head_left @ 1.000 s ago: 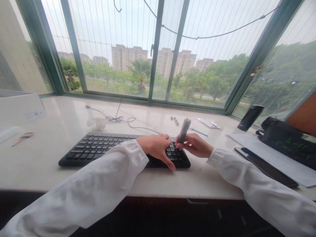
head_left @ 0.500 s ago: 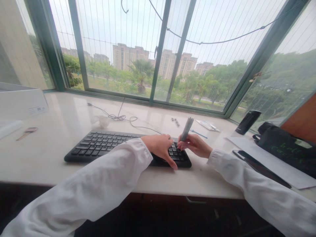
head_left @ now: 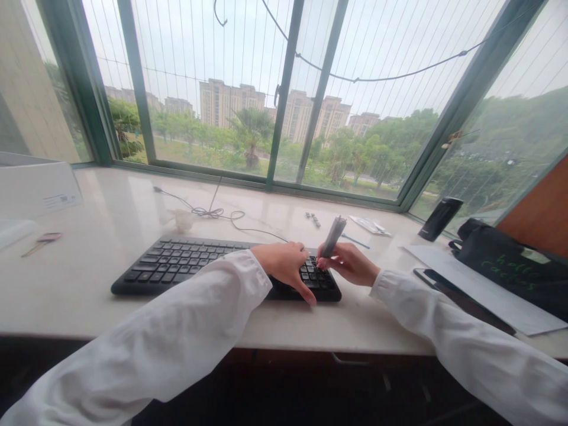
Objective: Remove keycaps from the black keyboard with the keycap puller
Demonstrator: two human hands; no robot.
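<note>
Two hands on a black keyboard (head_left: 177, 263): left hand (head_left: 281, 266) spread over the keys, right hand (head_left: 348, 264) pinching a grey cylinder (head_left: 333, 236), tip down, keys all seemingly in place.

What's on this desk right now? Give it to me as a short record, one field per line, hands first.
Left hand: the left hand resting on the right part of a black keyboard
Right hand: the right hand holding a grey tube, its lower end at the keys
Surface: a white stone sill
Rest: a black bottle; a black bag with green lettering; a dark phone; a key; a thin cable
</note>
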